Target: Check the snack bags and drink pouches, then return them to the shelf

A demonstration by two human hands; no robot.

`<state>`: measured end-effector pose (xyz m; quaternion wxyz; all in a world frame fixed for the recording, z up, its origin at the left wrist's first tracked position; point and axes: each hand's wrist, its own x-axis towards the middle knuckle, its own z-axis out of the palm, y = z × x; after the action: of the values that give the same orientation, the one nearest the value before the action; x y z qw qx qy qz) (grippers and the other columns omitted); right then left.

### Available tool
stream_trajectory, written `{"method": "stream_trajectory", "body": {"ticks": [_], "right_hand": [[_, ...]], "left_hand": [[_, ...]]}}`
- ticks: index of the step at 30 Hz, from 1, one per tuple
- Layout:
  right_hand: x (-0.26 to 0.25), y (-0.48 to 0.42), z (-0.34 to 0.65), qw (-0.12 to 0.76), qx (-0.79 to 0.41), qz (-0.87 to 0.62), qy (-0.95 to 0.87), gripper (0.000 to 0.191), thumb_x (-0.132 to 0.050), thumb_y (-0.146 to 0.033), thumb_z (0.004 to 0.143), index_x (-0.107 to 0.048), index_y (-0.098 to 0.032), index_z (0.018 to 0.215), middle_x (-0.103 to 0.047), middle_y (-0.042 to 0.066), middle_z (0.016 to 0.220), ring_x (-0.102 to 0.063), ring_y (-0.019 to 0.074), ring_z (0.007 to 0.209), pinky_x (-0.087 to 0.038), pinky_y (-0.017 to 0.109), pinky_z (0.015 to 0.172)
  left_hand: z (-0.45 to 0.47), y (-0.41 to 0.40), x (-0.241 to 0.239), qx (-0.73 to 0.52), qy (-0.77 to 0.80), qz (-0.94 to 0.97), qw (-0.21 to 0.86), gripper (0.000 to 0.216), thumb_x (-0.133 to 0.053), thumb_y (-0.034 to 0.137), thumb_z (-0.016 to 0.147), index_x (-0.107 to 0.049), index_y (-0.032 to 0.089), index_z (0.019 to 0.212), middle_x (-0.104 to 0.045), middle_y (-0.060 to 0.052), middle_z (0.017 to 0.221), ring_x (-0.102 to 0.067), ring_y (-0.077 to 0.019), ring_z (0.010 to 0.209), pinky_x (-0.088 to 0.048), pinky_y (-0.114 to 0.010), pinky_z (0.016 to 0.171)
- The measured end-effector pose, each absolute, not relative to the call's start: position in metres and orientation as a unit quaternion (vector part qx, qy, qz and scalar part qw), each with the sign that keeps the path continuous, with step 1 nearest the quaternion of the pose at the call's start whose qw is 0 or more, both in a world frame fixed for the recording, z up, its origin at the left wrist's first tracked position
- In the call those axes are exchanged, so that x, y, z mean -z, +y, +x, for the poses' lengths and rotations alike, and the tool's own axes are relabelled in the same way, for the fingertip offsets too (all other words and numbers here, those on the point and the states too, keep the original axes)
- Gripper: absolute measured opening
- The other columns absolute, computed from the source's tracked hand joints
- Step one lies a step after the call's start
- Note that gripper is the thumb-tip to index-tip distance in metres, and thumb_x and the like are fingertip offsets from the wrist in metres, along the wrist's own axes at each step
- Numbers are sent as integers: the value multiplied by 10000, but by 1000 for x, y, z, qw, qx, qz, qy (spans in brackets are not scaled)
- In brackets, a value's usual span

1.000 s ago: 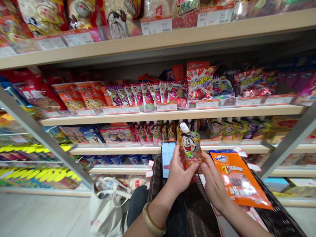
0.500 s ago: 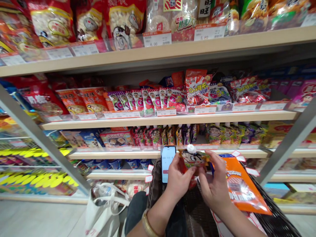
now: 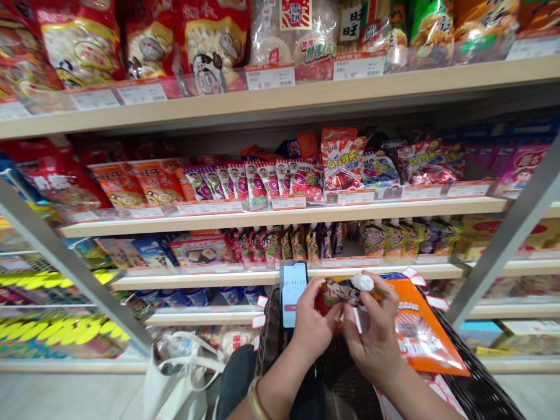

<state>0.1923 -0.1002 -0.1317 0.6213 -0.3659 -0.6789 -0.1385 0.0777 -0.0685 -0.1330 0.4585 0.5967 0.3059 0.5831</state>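
A spouted jelly pouch (image 3: 343, 291) with a cartoon face and a white cap is held between both hands above a dark wicker basket. My left hand (image 3: 312, 321) grips its left side, thumb toward the front. Fingers of my right hand (image 3: 376, 326) close round its right side near the cap, which tilts to the right. Just left of the pouch stands a phone (image 3: 294, 294) showing a running timer. An orange snack bag (image 3: 426, 326) lies to the right of my right hand. The lower part of the pouch is partly hidden by my hands.
A wooden shelf (image 3: 280, 213) carries small candy bags, with similar spouted pouches (image 3: 262, 245) on the level below. The wicker basket (image 3: 485, 373) has its rim at right. A white tote bag (image 3: 175, 373) rests on the floor at left. Metal posts (image 3: 503, 233) flank the shelves.
The pouch has turned in my hands, so its white cap leans right instead of pointing up. My right fingers have moved in around the cap end. The view has shifted slightly.
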Motion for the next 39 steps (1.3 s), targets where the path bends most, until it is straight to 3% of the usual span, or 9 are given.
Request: {"method": "stream_trajectory", "body": {"ticks": [6, 13, 15, 18, 21, 25, 28, 33, 39], "right_hand": [[132, -99, 192, 623, 137, -368, -676, 854, -546, 13, 852, -194, -394, 1516, -389, 122, 1358, -458, 265, 1260, -524, 491, 920], [133, -95, 196, 651, 72, -416, -631, 738, -615, -132, 862, -247, -219, 1497, -530, 133, 1249, -557, 251, 1137, -513, 443, 936], [127, -95, 199, 638, 59, -432, -635, 623, -624, -177, 869, -355, -214, 1430, -574, 119, 1192, -593, 245, 1073, -531, 418, 896], [110, -95, 207, 586, 53, -433, -683, 266, -576, -188, 907, -584, -229, 1170, -656, 72, 1020, -638, 224, 957, -546, 367, 823], [85, -90, 221, 562, 49, -424, -708, 145, -544, -166, 922, -657, -218, 996, -695, 52, 889, -667, 196, 827, -547, 293, 698], [54, -70, 247, 539, 66, -413, -731, 181, -556, -172, 919, -722, -220, 974, -718, 57, 912, -684, 186, 816, -539, 277, 696], [45, -45, 266, 516, 70, -417, -745, 226, -556, -172, 915, -741, -219, 1036, -719, 53, 894, -686, 175, 783, -532, 269, 690], [57, -4, 280, 450, 45, -492, -744, 306, -534, -99, 877, -760, -207, 1052, -729, 63, 918, -693, 176, 820, -531, 278, 759], [79, 33, 278, 382, 18, -567, -729, 327, -520, -75, 859, -764, -190, 1045, -741, 76, 911, -684, 184, 871, -514, 276, 802]], "left_hand": [[78, -68, 133, -587, 311, 595, 453, 322, -730, 272, 743, -638, 178, 1037, -670, -81, 1035, -639, -232, 1004, -507, -358, 932], [78, -69, 129, -600, 322, 570, 460, 312, -683, 163, 689, -637, 170, 998, -682, -72, 1026, -650, -220, 1009, -512, -347, 931], [80, -71, 126, -614, 309, 555, 468, 308, -680, 164, 693, -633, 180, 997, -693, -60, 1014, -660, -204, 980, -516, -337, 925], [80, -72, 117, -628, 301, 554, 456, 291, -689, 199, 723, -635, 184, 1008, -699, -59, 1002, -664, -197, 952, -521, -329, 907], [76, -68, 100, -607, 318, 618, 386, 241, -666, 234, 782, -675, 175, 1016, -692, -84, 1033, -645, -213, 992, -505, -337, 922], [71, -46, 70, -545, 326, 721, 277, 199, -616, 292, 847, -734, 187, 969, -691, -93, 1013, -628, -219, 991, -485, -337, 926], [75, -20, 56, -510, 381, 737, 226, 149, -659, 277, 803, -749, 159, 816, -676, -91, 917, -624, -197, 836, -511, -297, 787], [93, 19, 55, -390, 471, 726, 315, 242, -551, 166, 855, -756, 167, 983, -740, -39, 813, -654, -151, 733, -506, -219, 663], [102, 50, 72, -326, 519, 731, 299, 288, -482, 132, 862, -768, 159, 848, -754, -29, 736, -700, -153, 732, -511, -200, 635]]}}
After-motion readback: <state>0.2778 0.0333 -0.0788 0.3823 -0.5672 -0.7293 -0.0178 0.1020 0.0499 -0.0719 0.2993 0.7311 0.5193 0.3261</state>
